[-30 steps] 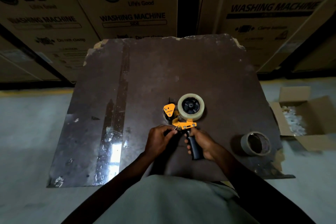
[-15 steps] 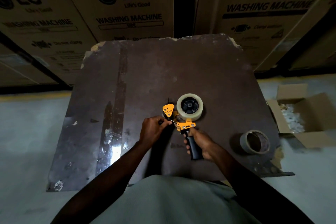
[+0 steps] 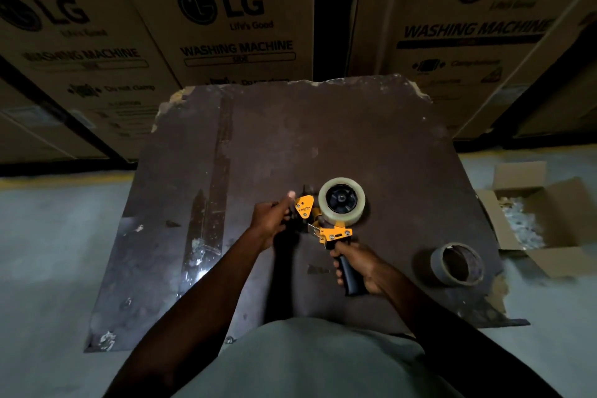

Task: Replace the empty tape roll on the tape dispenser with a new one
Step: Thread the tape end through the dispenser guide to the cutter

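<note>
From the head camera, the right hand (image 3: 361,265) is wrapping its grip tightly around the black handle of the orange tape dispenser (image 3: 326,220), holding it just above the dark, scuffed bench (image 3: 323,139). A full clear tape roll (image 3: 341,200) is already sitting on the dispenser's hub. The left hand (image 3: 269,216) is working at the dispenser's front end beside the orange guard plate, its fingers (image 3: 290,195) pinched together; the dim light is hiding whether the tape's free end is actually caught between them. The empty tape core (image 3: 457,263) is lying on the bench well apart to the right, near the edge, with an open cardboard box (image 3: 549,223) on the floor beyond and LG washing machine cartons (image 3: 232,19) stacked behind.

The swap itself seems done, so the step in hand is probably threading. Next, the tape end likely needs drawing over the roller and up to the cutter, adhesive side facing out, with the handle held steady.
</note>
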A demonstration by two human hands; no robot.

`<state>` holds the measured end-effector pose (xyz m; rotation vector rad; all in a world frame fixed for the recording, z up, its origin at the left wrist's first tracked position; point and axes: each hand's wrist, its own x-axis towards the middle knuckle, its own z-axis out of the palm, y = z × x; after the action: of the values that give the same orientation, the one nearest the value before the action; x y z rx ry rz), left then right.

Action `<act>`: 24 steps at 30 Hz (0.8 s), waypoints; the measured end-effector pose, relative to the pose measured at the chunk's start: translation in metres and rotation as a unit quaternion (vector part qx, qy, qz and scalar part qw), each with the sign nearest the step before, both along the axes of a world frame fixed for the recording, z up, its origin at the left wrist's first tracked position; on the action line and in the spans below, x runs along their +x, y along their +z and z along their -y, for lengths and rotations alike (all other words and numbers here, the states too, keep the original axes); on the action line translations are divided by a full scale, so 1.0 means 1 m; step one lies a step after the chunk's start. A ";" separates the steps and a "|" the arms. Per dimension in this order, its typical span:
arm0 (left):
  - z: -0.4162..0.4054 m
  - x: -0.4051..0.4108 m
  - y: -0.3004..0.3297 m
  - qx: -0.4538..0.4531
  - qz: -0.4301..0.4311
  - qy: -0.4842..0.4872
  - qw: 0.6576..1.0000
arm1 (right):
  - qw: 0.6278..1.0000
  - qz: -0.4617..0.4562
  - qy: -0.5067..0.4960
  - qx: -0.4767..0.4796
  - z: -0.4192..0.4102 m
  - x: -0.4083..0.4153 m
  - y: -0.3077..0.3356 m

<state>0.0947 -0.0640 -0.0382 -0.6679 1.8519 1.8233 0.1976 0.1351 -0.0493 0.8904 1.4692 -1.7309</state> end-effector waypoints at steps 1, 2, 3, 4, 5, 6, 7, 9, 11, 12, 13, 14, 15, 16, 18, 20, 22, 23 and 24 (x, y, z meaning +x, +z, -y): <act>-0.003 -0.003 0.001 0.016 0.011 -0.005 1.000 | 1.000 -0.014 -0.007 0.017 0.002 0.003 0.001; -0.005 -0.006 0.001 0.029 0.022 -0.008 0.999 | 0.999 -0.023 -0.014 0.033 0.003 0.006 0.003; -0.007 -0.008 0.001 0.041 0.032 -0.008 0.999 | 0.998 -0.031 -0.019 0.046 0.004 0.009 0.004; -0.008 -0.009 0.001 0.055 0.044 -0.008 0.997 | 0.997 -0.037 -0.025 0.057 0.006 0.014 0.004; -0.008 -0.009 0.001 0.070 0.054 -0.009 0.996 | 0.996 -0.043 -0.032 0.067 0.007 0.019 0.004; -0.007 -0.009 0.001 0.085 0.063 -0.012 0.994 | 0.995 -0.049 -0.043 0.077 0.008 0.025 0.003; -0.007 -0.008 0.000 0.098 0.071 -0.015 0.993 | 0.993 -0.053 -0.054 0.089 0.009 0.031 0.003; -0.009 -0.005 -0.003 0.108 0.079 -0.040 0.990 | 0.989 -0.059 -0.069 0.117 0.010 0.044 0.001; -0.011 0.000 -0.004 0.106 0.080 -0.060 0.989 | 0.984 -0.069 -0.082 0.143 0.011 0.059 -0.001; -0.012 0.003 -0.004 0.099 0.081 -0.059 0.990 | 0.982 -0.076 -0.088 0.152 0.012 0.066 -0.002; -0.014 0.005 -0.002 0.093 0.083 -0.055 0.991 | 0.980 -0.083 -0.091 0.158 0.012 0.072 -0.002; -0.015 0.008 0.000 0.088 0.085 -0.054 0.991 | 0.978 -0.089 -0.091 0.166 0.012 0.079 -0.001; -0.017 0.012 0.001 0.086 0.086 -0.055 0.991 | 0.975 -0.096 -0.087 0.180 0.012 0.085 -0.001; -0.017 0.016 0.002 0.085 0.085 -0.059 0.991 | 0.971 -0.103 -0.083 0.197 0.012 0.092 0.000; -0.018 0.023 0.002 0.083 0.081 -0.064 0.991 | 0.962 -0.121 -0.070 0.235 0.010 0.103 0.000; -0.020 0.033 0.002 0.059 0.067 -0.067 0.994 | 0.949 -0.144 -0.052 0.277 0.005 0.114 0.000; -0.023 0.045 0.004 0.015 0.045 -0.070 0.996 | 0.935 -0.160 -0.029 0.316 -0.004 0.125 0.003; -0.024 0.050 0.006 0.003 0.032 -0.071 0.997 | 0.930 -0.169 -0.020 0.327 -0.007 0.129 0.004; -0.026 0.056 0.008 -0.006 0.017 -0.073 0.997 | 0.925 -0.180 -0.012 0.335 -0.011 0.135 0.006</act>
<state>0.1505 -0.0379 -0.0299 -0.5497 1.8395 1.7000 0.3330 0.1459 -0.0438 0.9479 2.3871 -1.4618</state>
